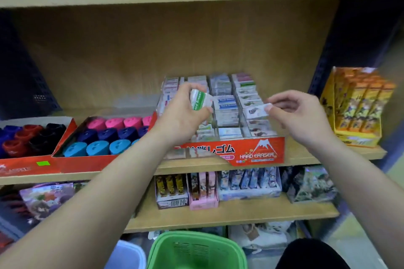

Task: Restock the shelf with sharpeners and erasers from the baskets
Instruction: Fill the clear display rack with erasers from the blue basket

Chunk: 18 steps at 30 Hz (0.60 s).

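Left grip: your left grip [183, 113] is clamped round a green-and-white eraser [197, 100], held over the left rows of the eraser box [258, 152].
Right grip: your right grip [303, 113] pinches the end of a white eraser [254, 112] between thumb and forefinger, at the box's right column. Can't tell if it's seated in the row.
Eraser box: red carton marked HARD ERASER on the middle shelf [306, 157], front lip torn, packed with rows of wrapped erasers.
Sharpener tray [72, 167]: just left of the box; pink row at the back, navy in the middle, light blue in front.
Far-left tray [15, 165]: red, black and blue sharpeners.
Green basket [238, 251]: below your arms; contents not readable.
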Each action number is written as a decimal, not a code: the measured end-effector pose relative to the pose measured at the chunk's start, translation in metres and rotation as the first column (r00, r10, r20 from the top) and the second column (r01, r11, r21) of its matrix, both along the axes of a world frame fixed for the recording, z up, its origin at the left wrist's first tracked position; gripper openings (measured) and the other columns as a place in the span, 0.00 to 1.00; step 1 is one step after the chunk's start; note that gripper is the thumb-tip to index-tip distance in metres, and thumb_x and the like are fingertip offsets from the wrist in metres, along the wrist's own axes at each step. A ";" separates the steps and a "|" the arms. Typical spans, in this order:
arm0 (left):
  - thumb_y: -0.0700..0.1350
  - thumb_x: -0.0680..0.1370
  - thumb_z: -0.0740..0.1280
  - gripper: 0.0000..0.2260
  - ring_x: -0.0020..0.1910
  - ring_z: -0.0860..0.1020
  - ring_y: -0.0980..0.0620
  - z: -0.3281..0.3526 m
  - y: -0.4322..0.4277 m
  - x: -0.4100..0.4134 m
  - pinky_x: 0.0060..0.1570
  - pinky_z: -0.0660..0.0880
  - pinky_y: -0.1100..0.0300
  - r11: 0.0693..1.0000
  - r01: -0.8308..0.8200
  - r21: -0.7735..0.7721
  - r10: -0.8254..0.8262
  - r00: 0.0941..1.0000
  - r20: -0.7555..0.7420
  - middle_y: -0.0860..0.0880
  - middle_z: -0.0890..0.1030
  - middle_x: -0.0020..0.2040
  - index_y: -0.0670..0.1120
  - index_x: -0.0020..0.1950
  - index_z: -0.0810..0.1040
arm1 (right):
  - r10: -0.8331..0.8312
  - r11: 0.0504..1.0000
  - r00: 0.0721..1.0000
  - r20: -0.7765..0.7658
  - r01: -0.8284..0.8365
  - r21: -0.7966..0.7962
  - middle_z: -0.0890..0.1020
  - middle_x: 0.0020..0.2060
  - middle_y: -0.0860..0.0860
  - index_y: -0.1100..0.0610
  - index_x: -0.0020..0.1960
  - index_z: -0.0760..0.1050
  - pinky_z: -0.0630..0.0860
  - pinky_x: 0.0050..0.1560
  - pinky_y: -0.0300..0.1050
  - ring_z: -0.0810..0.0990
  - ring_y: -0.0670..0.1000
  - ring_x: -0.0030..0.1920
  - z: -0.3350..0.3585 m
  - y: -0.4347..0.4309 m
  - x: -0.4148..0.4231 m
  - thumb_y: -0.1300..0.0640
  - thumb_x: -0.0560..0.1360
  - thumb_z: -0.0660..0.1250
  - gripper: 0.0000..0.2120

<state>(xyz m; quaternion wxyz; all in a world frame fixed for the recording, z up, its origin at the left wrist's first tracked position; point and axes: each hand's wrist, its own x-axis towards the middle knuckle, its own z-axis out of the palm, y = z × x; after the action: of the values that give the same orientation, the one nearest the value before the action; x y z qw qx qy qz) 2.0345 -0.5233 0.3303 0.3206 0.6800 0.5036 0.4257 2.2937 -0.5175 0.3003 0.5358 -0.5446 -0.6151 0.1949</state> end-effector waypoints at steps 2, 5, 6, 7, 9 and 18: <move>0.42 0.82 0.68 0.13 0.23 0.66 0.62 -0.002 0.012 0.013 0.22 0.64 0.65 0.998 0.007 0.061 -0.003 0.997 -0.077 0.53 0.76 0.37 0.54 0.62 0.69 | -0.055 0.998 0.987 0.152 0.058 -0.013 0.85 0.39 0.44 0.47 0.46 0.83 0.78 0.46 0.44 0.82 0.43 0.43 0.001 0.006 0.010 0.54 0.75 0.74 0.03; 0.44 0.81 0.68 0.14 0.30 0.70 0.59 -0.015 0.024 0.021 0.29 0.71 0.64 0.997 0.006 0.079 0.002 0.995 -0.101 0.59 0.76 0.48 0.56 0.62 0.69 | -0.019 0.995 0.978 0.206 0.039 -0.090 0.85 0.38 0.43 0.47 0.46 0.83 0.77 0.44 0.43 0.82 0.42 0.42 -0.004 0.012 0.018 0.54 0.75 0.74 0.03; 0.44 0.81 0.68 0.14 0.29 0.70 0.58 -0.021 0.025 0.021 0.27 0.70 0.65 0.997 0.008 0.074 -0.001 0.995 -0.096 0.60 0.76 0.50 0.56 0.63 0.69 | 0.010 0.994 0.977 0.212 0.014 -0.110 0.85 0.38 0.44 0.47 0.45 0.83 0.75 0.43 0.41 0.81 0.41 0.40 -0.007 0.014 0.018 0.55 0.75 0.74 0.03; 0.44 0.81 0.68 0.14 0.28 0.70 0.58 -0.025 0.026 0.020 0.25 0.69 0.63 0.997 0.008 0.073 -0.001 0.995 -0.096 0.60 0.77 0.53 0.56 0.63 0.70 | 0.034 0.993 0.974 0.223 -0.008 -0.116 0.85 0.37 0.44 0.47 0.45 0.83 0.74 0.41 0.39 0.81 0.40 0.39 -0.009 0.016 0.017 0.55 0.76 0.74 0.03; 0.45 0.81 0.69 0.14 0.24 0.69 0.60 -0.031 0.026 0.017 0.22 0.66 0.64 0.998 0.004 0.068 0.001 0.997 -0.080 0.55 0.77 0.61 0.56 0.64 0.70 | 0.057 0.994 0.957 0.283 -0.028 -0.105 0.84 0.36 0.43 0.47 0.45 0.82 0.71 0.38 0.37 0.78 0.38 0.36 -0.011 0.019 0.017 0.55 0.76 0.73 0.03; 0.46 0.78 0.73 0.14 0.22 0.70 0.57 -0.029 0.027 0.010 0.24 0.68 0.65 0.998 0.058 -0.002 -0.058 0.996 0.066 0.52 0.76 0.64 0.57 0.60 0.73 | -0.045 0.999 0.883 0.467 0.041 0.020 0.79 0.43 0.39 0.47 0.45 0.82 0.64 0.38 0.32 0.72 0.29 0.41 -0.006 0.020 0.002 0.55 0.77 0.72 0.03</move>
<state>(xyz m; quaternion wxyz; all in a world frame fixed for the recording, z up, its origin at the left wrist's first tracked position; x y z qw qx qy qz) 2.0445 -0.4964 0.3009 0.3504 0.6794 0.4737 0.4373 2.2962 -0.4976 0.2942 0.3788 -0.5865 -0.7146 0.0435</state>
